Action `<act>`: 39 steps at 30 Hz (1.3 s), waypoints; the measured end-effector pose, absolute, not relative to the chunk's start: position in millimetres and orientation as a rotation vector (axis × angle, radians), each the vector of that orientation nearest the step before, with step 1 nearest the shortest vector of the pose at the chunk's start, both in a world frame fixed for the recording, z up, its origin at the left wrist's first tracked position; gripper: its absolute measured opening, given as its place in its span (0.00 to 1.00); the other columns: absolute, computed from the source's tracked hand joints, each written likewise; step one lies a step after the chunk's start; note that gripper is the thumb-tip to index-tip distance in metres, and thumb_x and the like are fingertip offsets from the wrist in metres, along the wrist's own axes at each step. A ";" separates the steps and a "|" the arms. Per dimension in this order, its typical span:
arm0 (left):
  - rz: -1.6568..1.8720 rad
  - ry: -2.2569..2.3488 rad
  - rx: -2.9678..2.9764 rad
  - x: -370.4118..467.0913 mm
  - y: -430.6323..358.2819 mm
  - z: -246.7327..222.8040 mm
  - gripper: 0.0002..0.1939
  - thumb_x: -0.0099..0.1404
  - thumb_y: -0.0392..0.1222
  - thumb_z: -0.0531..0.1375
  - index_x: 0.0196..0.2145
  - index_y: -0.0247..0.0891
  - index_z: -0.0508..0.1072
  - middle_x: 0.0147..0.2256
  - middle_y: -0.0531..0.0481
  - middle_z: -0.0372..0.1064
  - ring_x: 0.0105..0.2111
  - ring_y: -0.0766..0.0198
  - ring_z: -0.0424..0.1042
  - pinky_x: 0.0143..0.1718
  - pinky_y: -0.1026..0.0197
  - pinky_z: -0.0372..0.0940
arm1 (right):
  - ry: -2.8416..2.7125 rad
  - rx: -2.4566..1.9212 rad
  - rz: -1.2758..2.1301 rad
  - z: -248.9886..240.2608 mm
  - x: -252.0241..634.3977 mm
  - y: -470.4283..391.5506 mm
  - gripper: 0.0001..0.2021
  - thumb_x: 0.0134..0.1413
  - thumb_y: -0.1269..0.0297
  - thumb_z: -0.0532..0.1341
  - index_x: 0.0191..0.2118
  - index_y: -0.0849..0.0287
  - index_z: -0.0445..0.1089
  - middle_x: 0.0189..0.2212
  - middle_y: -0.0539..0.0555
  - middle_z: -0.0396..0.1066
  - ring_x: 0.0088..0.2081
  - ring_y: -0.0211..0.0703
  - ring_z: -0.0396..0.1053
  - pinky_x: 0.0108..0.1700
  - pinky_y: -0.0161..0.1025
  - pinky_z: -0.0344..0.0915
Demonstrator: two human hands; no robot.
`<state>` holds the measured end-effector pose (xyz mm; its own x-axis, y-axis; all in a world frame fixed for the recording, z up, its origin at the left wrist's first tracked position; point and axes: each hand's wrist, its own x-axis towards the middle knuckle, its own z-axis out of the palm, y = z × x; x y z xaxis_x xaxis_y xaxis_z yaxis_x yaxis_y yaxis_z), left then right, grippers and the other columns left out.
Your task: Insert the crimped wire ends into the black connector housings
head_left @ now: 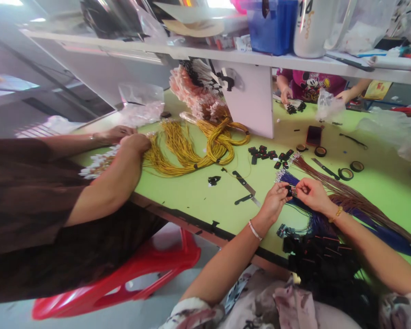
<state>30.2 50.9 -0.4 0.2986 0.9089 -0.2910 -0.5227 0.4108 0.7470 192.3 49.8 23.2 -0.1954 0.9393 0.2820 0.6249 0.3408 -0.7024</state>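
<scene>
My left hand (276, 198) is closed, pinching a small black plastic part (289, 191) above the table's near edge. Right beside it, my right hand (311, 194) is closed in a pinch on what looks like a thin wire, with its end at the black part. Blue wires (287, 177) with pale metal ends lie just behind and under my hands. A bundle of brown wires (349, 196) runs beneath my right wrist to the right. Below my hands is a dark pile of black parts with wires (324, 256).
Loose black parts (262, 153), knives (245, 185), tape rolls (345, 173) and a phone (314, 135) lie on the green table (178, 194). Yellow wire bundles (181, 155) lie left, near a co-worker's arms (113, 183). Another person (315, 84) works opposite, under a shelf (226, 52). A red stool (123, 283) stands below.
</scene>
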 end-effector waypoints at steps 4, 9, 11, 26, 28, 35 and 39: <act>1.030 0.785 0.584 30.5 50.4 0.1 0.13 0.52 0.35 0.64 0.36 0.36 0.69 0.32 0.51 0.66 0.32 0.69 0.67 0.36 0.64 0.64 | -1.929 -1.390 0.476 21.4 190.8 48.7 0.03 0.46 0.69 0.58 0.25 0.59 0.66 0.20 0.47 0.63 0.22 0.34 0.56 0.26 0.32 0.53; 1.026 0.783 0.584 30.7 50.3 0.5 0.14 0.51 0.36 0.65 0.36 0.36 0.69 0.31 0.52 0.65 0.31 0.70 0.66 0.36 0.64 0.64 | -1.996 -1.358 0.371 20.9 189.1 47.7 0.04 0.49 0.69 0.57 0.26 0.58 0.65 0.23 0.49 0.65 0.24 0.35 0.59 0.28 0.33 0.53; 1.028 0.777 0.584 30.8 50.2 -0.4 0.15 0.50 0.36 0.66 0.36 0.36 0.69 0.30 0.53 0.65 0.30 0.71 0.66 0.36 0.64 0.64 | -2.040 -1.326 0.332 19.8 188.2 47.2 0.03 0.49 0.70 0.57 0.26 0.58 0.64 0.24 0.50 0.65 0.25 0.36 0.59 0.29 0.34 0.54; 1.040 0.884 0.596 29.9 51.1 -0.6 0.13 0.49 0.37 0.67 0.33 0.35 0.70 0.29 0.52 0.67 0.29 0.70 0.66 0.32 0.65 0.63 | -2.117 -1.307 0.431 19.6 190.3 52.2 0.03 0.50 0.70 0.56 0.29 0.59 0.66 0.25 0.51 0.66 0.25 0.36 0.60 0.29 0.33 0.55; 1.038 0.889 0.610 29.9 50.7 0.0 0.13 0.49 0.37 0.67 0.33 0.35 0.70 0.29 0.52 0.67 0.29 0.70 0.66 0.32 0.65 0.63 | -2.099 -1.327 0.449 19.3 189.3 52.5 0.03 0.49 0.70 0.56 0.27 0.59 0.65 0.24 0.50 0.66 0.25 0.36 0.60 0.29 0.33 0.54; 1.056 0.948 0.676 32.7 47.7 -1.0 0.13 0.50 0.38 0.66 0.34 0.35 0.70 0.29 0.52 0.66 0.27 0.71 0.65 0.32 0.64 0.64 | -1.969 -1.410 0.655 13.8 187.9 53.5 0.04 0.48 0.68 0.57 0.25 0.59 0.64 0.18 0.46 0.62 0.20 0.33 0.55 0.25 0.31 0.52; 1.068 0.946 0.681 32.5 47.6 -0.7 0.14 0.50 0.38 0.66 0.35 0.35 0.70 0.29 0.53 0.66 0.28 0.70 0.66 0.33 0.64 0.65 | -1.812 -1.417 0.835 10.1 188.5 55.1 0.04 0.46 0.67 0.57 0.24 0.59 0.64 0.18 0.45 0.60 0.20 0.32 0.54 0.24 0.31 0.53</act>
<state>32.5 47.6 -0.7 0.1775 0.9358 -0.3047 -0.4148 0.3519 0.8391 188.5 55.1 10.1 -0.1750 0.9766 0.1247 0.5397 0.2011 -0.8175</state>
